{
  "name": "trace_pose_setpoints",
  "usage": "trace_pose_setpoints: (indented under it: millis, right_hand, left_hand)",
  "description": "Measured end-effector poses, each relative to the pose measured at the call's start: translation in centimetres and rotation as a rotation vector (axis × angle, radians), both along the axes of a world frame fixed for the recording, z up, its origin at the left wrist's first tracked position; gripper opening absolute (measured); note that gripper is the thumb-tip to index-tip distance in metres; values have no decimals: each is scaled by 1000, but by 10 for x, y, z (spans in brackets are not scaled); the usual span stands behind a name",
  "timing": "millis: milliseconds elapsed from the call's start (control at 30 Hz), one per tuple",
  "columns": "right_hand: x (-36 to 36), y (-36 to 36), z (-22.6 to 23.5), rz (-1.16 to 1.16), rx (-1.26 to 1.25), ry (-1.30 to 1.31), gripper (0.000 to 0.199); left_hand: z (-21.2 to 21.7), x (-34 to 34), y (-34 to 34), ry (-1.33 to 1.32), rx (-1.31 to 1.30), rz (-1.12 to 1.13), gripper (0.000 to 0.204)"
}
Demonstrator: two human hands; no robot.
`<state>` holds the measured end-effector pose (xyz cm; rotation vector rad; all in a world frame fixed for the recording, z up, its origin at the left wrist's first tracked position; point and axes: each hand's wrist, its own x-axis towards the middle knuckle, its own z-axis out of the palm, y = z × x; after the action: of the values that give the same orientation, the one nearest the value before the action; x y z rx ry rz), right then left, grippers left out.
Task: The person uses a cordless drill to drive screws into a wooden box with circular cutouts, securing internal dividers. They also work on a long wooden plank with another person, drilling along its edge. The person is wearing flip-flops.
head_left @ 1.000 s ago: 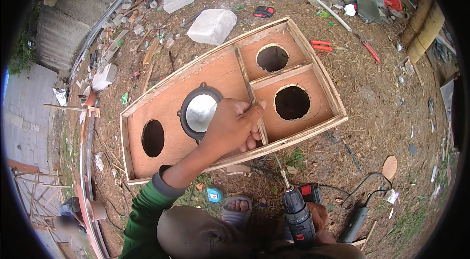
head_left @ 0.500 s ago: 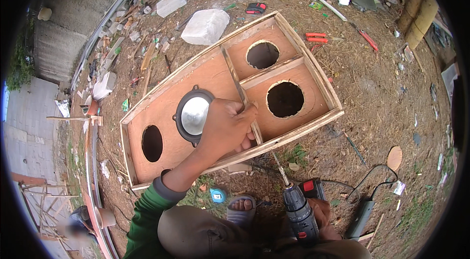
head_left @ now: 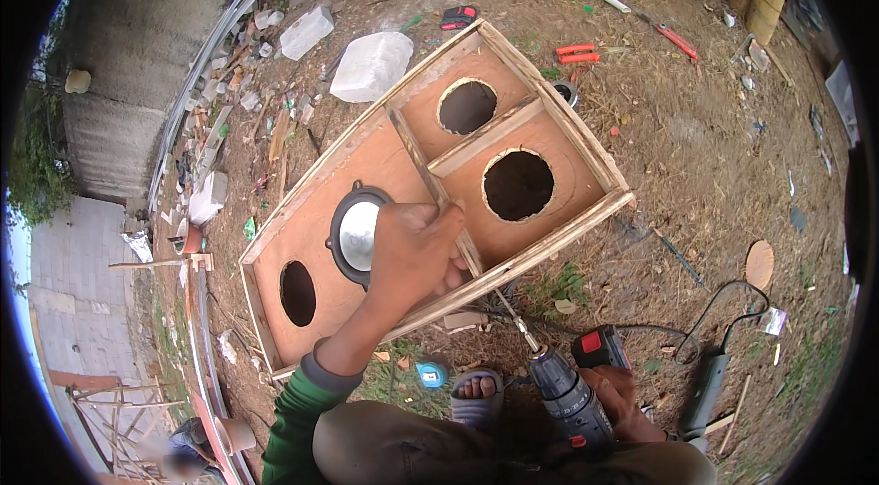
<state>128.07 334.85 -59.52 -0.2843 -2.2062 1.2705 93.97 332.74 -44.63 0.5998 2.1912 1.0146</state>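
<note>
Prob. drilling: your L hand [head_left: 414,245] clamps thin brown-wood divider [head_left: 418,155]; R hand [head_left: 621,400] grips black-red cordless drill [head_left: 569,395]. Next: align.

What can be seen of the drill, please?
The drill has a dark grey-blue, plastic-looking body, a metallic chuck, a long thin bit and a black-and-red battery. The right hand holds it, with the bit pointing forward toward the near edge of the wooden box; whether the tip touches is unclear.

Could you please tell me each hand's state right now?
Left hand: closed, gripping the wooden divider.
Right hand: closed, holding the cordless drill.
</note>
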Motion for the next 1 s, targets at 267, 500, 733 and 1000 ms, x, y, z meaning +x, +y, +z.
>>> trace_pose_setpoints:
  millis: [267,500,733,1000]
  right_hand:
    - [0,1,3,3,18,-17,49]
    - [1,-1,0,14,-13,-25,52]
    - [1,-1,-1,33,-51,-1,55]
    - [6,-1,1,-34,-2,-62,37]
  left_hand:
    - [1,-1,-2,-21,20,-17,49]
    - [1,-4,-2,-34,7,-40,48]
    - [1,-7,1,-53,-34,-34,49]
    - [5,-9,-2,-85,-6,-94,46]
